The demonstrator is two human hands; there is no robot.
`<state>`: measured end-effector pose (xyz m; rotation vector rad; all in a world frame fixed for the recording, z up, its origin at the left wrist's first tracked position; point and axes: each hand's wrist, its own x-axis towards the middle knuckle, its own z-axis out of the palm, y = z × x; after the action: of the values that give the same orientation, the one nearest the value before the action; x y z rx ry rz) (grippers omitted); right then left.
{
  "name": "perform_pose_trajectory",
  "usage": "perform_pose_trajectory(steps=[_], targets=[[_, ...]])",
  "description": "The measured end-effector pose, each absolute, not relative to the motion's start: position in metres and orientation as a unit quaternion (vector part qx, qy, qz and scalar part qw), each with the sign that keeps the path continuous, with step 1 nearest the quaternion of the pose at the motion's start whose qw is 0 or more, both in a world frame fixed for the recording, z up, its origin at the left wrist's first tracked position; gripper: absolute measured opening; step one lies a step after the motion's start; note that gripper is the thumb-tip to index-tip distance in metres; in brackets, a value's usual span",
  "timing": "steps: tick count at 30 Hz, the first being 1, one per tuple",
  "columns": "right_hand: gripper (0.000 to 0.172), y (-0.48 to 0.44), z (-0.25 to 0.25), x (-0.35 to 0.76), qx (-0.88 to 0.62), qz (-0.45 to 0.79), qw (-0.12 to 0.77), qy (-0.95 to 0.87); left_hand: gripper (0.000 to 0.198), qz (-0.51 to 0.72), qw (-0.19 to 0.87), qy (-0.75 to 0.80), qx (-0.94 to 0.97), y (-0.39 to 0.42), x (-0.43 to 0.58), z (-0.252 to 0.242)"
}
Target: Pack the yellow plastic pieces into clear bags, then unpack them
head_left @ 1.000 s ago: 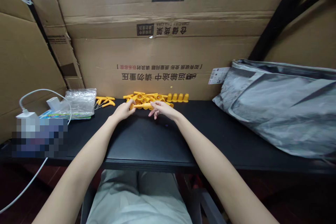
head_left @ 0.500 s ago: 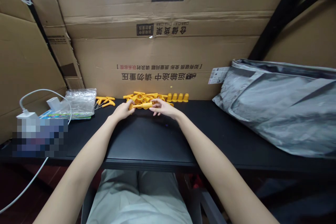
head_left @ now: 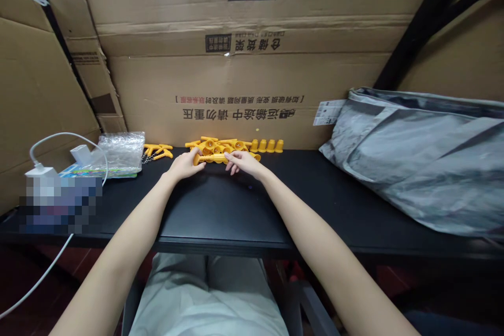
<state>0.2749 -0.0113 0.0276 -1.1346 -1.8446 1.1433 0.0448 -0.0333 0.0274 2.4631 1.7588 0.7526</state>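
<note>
Level between my two hands is a yellow plastic stick-shaped piece (head_left: 212, 158) with a ribbed middle and a wider left end. My left hand (head_left: 182, 165) pinches the wide end between thumb and fingers. At the other end, my right hand (head_left: 247, 164) has its fingertips closed on the piece, partly covering it. Just behind both hands lies a pile of yellow plastic parts (head_left: 208, 144), some cup-shaped and some rod-like. To its right, several yellow cups (head_left: 268, 145) stand upside down in a row.
Yellow T-shaped handles (head_left: 161, 152) with dark twisted ends lie left of the pile. Farther left are a clear plastic bag (head_left: 122, 152) and a white charger (head_left: 41, 178) with a cable. A grey bag (head_left: 413, 163) rests on the right. Cardboard (head_left: 236, 79) walls the black table's (head_left: 224, 215) back.
My right hand has shifted slightly left, and its fingertips now close over the right end of the yellow stick-shaped piece. My left hand stays almost where it was.
</note>
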Motion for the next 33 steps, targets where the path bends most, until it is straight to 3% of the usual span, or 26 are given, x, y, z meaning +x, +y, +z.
perform_pose_trajectory(steps=[4,8,26,33], targets=[[0.033,-0.009,0.025,0.277,-0.437,0.432,0.36,-0.702,0.035,0.241,0.014,0.574,0.783,-0.032,0.044,0.026],[0.049,-0.005,0.02,0.279,-0.409,0.432,0.372,-0.712,0.036,0.235,0.009,0.578,0.781,-0.031,0.042,0.024],[0.04,-0.002,0.016,0.28,-0.405,0.438,0.38,-0.707,0.033,0.232,0.009,0.576,0.784,-0.031,0.042,0.025],[0.028,-0.008,0.022,0.278,-0.425,0.439,0.37,-0.699,0.033,0.238,0.011,0.566,0.789,-0.03,0.043,0.024]])
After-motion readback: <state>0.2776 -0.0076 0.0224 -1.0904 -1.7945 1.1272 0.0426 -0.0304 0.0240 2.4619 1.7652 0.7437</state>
